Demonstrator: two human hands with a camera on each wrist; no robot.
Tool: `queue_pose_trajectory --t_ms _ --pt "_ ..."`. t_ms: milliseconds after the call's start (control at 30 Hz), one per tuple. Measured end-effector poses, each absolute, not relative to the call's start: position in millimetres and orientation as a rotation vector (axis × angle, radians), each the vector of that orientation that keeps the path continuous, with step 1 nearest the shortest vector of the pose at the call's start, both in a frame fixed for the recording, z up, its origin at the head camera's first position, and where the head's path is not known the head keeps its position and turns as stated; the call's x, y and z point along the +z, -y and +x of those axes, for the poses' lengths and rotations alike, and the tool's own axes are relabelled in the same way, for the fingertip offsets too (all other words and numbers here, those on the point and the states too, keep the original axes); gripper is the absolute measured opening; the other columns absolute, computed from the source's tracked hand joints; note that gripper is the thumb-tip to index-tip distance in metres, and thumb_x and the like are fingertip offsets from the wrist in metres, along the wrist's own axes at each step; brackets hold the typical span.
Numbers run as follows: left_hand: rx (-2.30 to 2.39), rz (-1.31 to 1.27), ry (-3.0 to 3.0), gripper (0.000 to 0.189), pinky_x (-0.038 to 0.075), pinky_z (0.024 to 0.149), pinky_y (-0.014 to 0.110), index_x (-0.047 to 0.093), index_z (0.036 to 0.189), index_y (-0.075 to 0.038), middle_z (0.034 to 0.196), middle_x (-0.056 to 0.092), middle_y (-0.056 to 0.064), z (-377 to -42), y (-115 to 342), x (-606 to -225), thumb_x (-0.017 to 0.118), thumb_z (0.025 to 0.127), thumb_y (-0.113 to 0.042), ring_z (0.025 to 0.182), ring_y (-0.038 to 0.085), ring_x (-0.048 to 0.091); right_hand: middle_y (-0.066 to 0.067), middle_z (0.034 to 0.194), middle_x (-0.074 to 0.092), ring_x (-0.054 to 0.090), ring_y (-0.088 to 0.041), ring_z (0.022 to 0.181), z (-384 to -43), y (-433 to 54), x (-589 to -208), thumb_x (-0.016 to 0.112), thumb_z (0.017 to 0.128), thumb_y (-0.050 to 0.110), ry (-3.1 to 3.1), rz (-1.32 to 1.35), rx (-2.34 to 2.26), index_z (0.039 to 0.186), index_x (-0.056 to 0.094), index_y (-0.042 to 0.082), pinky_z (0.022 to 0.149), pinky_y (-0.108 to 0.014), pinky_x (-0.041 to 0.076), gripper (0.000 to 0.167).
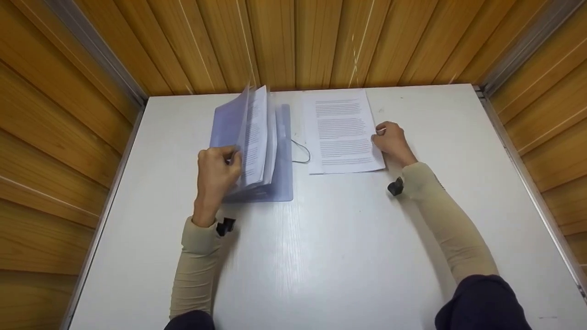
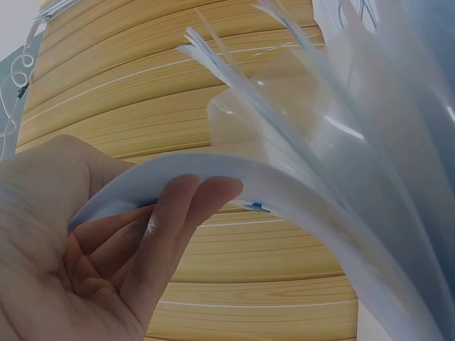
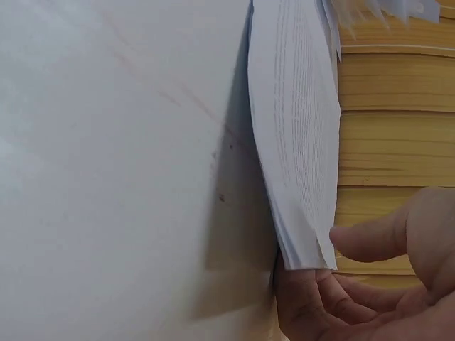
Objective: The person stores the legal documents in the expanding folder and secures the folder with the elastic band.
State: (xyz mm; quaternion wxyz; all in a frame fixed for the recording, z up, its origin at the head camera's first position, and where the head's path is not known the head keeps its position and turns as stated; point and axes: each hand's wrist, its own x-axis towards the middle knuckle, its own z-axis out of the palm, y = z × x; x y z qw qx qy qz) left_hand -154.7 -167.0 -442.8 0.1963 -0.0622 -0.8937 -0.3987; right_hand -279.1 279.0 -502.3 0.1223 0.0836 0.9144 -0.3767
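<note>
A blue display-book folder (image 1: 283, 190) stands open on the table, with several clear sleeves of printed sheets fanned upright. My left hand (image 1: 214, 176) pinches the left group of sleeves by its edge. Seen from the left wrist, those sleeves (image 2: 284, 183) bend in a curve over the fingers, and other sleeves (image 2: 387, 142) stand apart to the right. To the folder's right lies a stack of printed paper (image 1: 344, 133). My right hand (image 1: 394, 142) grips its right edge. In the right wrist view the thumb is above the stack (image 3: 295, 142) and the fingers are underneath; that edge is lifted off the table.
The white table (image 1: 312, 256) ends at a wood-plank wall (image 1: 316, 41) behind, with similar planks on both sides. A thin dark elastic loop (image 1: 308, 155) sticks out from the folder's right side. Small black devices (image 1: 225, 226) are worn at both wrists.
</note>
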Motion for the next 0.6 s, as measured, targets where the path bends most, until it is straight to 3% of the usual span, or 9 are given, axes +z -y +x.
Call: queue_pose_trajectory --t_ms 200,467,600 --pt "-1.105 -0.179 2.506 0.019 0.061 0.063 0.045 0.083 0.099 0.007 0.089 0.079 0.024 -154.8 167.1 -442.8 0.066 0.091 0.001 0.071 0.028 0.074 -0.020 0.128 0.063 0.062 -0.022 0.099 -281.0 -288.1 -504.1 0.058 0.102 0.010 -2.553 0.347 -1.244 0.144 0.058 -0.005 0.076 -0.025 0.054 0.045" --pt "-1.083 -0.173 2.499 0.019 0.051 0.055 0.037 0.083 0.088 0.006 0.078 0.078 0.018 -154.6 166.0 -442.5 0.064 0.090 0.001 0.060 0.021 0.060 -0.017 0.132 0.068 0.072 -0.015 0.096 -282.9 -300.7 -505.0 0.062 0.101 0.013 -2.283 0.453 -1.450 0.149 0.056 0.005 0.083 -0.029 0.060 0.049" --pt "-1.093 -0.164 2.498 0.019 0.050 0.055 0.036 0.082 0.086 0.005 0.078 0.078 0.017 -153.8 165.5 -441.8 0.065 0.090 0.000 0.061 0.020 0.061 -0.014 0.129 0.068 0.071 -0.014 0.096 -281.2 -307.6 -505.6 0.065 0.101 0.013 -2.216 0.465 -1.519 0.150 0.055 0.006 0.084 -0.028 0.059 0.050"
